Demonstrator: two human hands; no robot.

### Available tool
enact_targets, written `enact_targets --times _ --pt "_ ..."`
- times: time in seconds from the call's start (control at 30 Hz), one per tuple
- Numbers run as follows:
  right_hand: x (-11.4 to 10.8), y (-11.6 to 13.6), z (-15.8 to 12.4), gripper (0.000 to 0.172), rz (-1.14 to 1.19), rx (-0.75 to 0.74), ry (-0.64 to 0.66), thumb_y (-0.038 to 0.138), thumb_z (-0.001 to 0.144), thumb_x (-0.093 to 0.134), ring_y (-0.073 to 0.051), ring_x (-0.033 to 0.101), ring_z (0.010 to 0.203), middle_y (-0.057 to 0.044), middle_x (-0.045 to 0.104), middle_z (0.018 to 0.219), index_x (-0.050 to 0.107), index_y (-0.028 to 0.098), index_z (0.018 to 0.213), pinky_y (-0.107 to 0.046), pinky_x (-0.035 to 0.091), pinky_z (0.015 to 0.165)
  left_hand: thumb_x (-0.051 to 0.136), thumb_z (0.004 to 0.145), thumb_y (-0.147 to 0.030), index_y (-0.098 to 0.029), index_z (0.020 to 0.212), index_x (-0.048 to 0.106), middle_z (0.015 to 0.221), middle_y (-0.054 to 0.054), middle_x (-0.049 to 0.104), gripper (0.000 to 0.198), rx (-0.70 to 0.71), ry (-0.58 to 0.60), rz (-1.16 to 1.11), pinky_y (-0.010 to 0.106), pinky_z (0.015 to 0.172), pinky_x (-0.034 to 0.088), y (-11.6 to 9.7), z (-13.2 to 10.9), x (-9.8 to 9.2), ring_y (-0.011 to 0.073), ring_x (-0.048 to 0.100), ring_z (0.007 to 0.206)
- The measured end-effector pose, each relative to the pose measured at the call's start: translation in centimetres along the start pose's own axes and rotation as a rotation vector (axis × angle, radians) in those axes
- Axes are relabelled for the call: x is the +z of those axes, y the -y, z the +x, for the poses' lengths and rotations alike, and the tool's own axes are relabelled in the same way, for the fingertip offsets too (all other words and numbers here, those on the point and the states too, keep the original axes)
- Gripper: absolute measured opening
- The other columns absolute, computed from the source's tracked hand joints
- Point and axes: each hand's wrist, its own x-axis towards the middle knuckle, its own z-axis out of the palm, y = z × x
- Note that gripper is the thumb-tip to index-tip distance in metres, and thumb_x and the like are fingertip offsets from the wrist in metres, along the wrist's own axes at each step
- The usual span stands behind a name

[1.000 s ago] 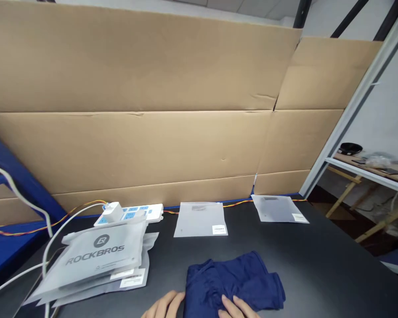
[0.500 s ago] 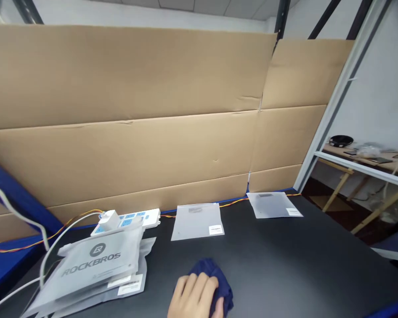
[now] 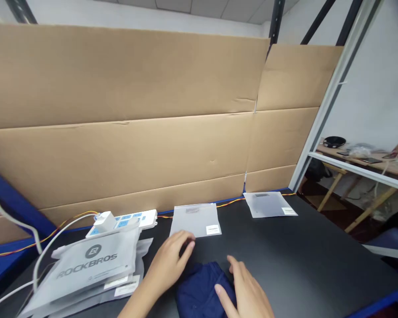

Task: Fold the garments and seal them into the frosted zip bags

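A navy blue cloth item (image 3: 204,291) lies folded on the black table at the bottom middle; its lower part is cut off by the picture's edge. My left hand (image 3: 170,260) is just beyond its upper left side, fingers curved, with a gap between thumb and fingers and nothing visible in it. My right hand (image 3: 248,289) is at the cloth's right side, thumb over its edge and fingers apart. Whether the thumb presses on the fabric I cannot tell. Beyond my left hand lies a flat frosted plastic bag (image 3: 192,219) with a white label.
A stack of filled ROCKBROS bags (image 3: 96,263) lies at the left, in front of a power strip (image 3: 139,218) with a white plug and cables. Another flat frosted bag (image 3: 267,204) is at the back right. A cardboard wall (image 3: 135,154) closes off the table's back.
My left hand has let go of the bunched navy cloth and moved up and left. My right hand has come in at the right. The cloth now lies broader and flatter.
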Motion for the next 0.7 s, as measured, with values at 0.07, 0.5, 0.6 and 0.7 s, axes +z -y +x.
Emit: enact_targets --times 0.07,0.5,0.6,0.7 --pt "-0.3 0.9 1.4 0.040 -0.042 0.010 0.211 0.037 0.081 0.061 -0.032 0.072 0.094 -0.015 0.071 0.107 0.065 0.018 0.116 -0.037 0.059 0.074 0.045 0.099 -0.028 -0.023 0.112 0.060 0.117 0.005 0.064 0.020 0.011 -0.029 0.106 0.039 0.096 0.046 2.6 1.3 1.2 0.0235 0.059 0.109" --pt "-7.7 -9.9 8.1 0.046 0.214 0.298 0.489 0.033 0.072 0.065 -0.033 0.057 0.124 -0.013 0.065 0.130 0.069 0.020 0.116 -0.042 0.038 0.108 0.045 0.098 -0.030 -0.026 0.106 0.064 0.098 0.002 0.065 0.022 0.030 0.046 0.154 0.039 0.088 0.044 6.2 0.5 0.8 0.0239 0.057 0.094" --pt "-7.9 -12.6 10.8 0.047 0.330 0.401 0.425 0.035 0.071 0.067 -0.035 0.054 0.127 -0.013 0.064 0.132 0.069 0.020 0.115 -0.044 0.036 0.111 0.054 0.092 -0.028 -0.026 0.122 0.058 0.117 0.005 0.060 0.031 -0.008 -0.040 0.194 0.043 0.094 0.040 6.6 0.3 1.6 0.0268 0.052 0.106" --pt "-6.9 -13.1 13.3 0.042 0.430 0.392 0.358 0.036 0.071 0.067 -0.035 0.057 0.124 -0.012 0.068 0.126 0.071 0.019 0.110 -0.044 0.040 0.109 0.058 0.089 -0.029 -0.028 0.124 0.056 0.119 0.004 0.058 0.035 -0.042 0.015 0.119 0.043 0.095 0.042 6.1 0.0 2.1 0.0262 0.052 0.106"
